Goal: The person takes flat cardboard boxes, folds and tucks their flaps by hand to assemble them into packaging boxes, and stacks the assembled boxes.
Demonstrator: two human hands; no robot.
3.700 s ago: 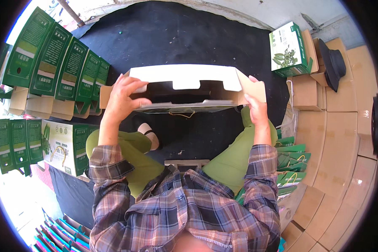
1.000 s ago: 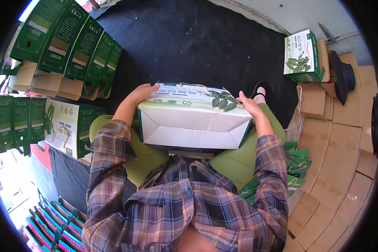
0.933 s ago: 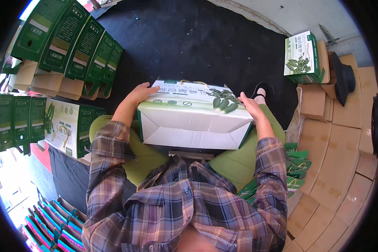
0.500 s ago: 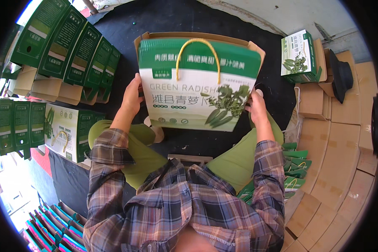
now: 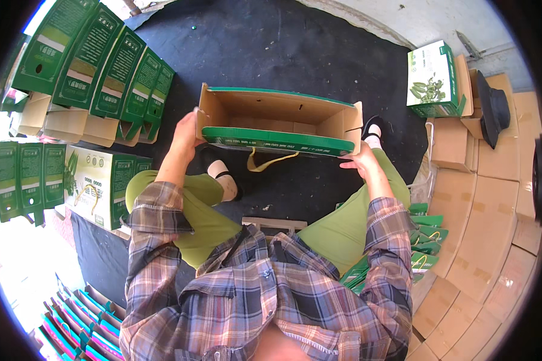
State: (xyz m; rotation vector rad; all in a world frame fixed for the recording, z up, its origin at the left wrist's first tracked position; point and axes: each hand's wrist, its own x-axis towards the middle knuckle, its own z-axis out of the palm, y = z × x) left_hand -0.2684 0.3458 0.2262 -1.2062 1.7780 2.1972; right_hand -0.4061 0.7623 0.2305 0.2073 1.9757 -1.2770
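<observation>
A green and white cardboard gift box (image 5: 277,135) stands open-topped in front of me, its bare brown inside showing. Its yellow rope handle (image 5: 271,161) droops down the side nearest me. My left hand (image 5: 188,133) grips the left end, thumb up by the brown end flap. At the other end my right hand (image 5: 362,161) holds the lower right corner, some of its fingers hidden by the box. The printed front is mostly turned out of sight.
Rows of green boxes (image 5: 111,75) are stacked at the left. Flattened green boxes (image 5: 424,234) lie beside my right knee. Brown cartons (image 5: 445,204) line the right, with a black hat (image 5: 495,108) and another printed box (image 5: 430,81) on them. Black sheeting (image 5: 271,36) covers the ground.
The box has tipped from showing its printed front to showing its open top. Its handle has flopped from upright across the front to hanging toward me. Both hands still hold the ends.
</observation>
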